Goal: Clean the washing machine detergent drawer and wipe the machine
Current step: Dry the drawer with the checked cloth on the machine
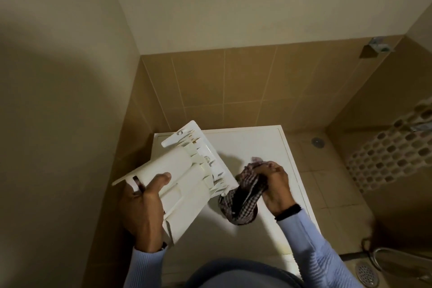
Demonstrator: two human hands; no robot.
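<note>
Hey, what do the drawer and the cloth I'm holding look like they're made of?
The drawer looks like white moulded plastic, smooth and faintly glossy, with thin ribs and rounded chambers. The cloth seems a woven fabric, matte, with a small check pattern, bunched in folds; its fibre cannot be told.

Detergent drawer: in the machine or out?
Out. The left hand holds the drawer tilted above the washing machine top.

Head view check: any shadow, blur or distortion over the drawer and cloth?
Head view: dim warm light, broad shadow on the left wall; the detergent drawer in the left hand shows bright and fairly sharp; the checked cloth in the right hand is dark; wide-angle distortion splays the tile lines.
</note>
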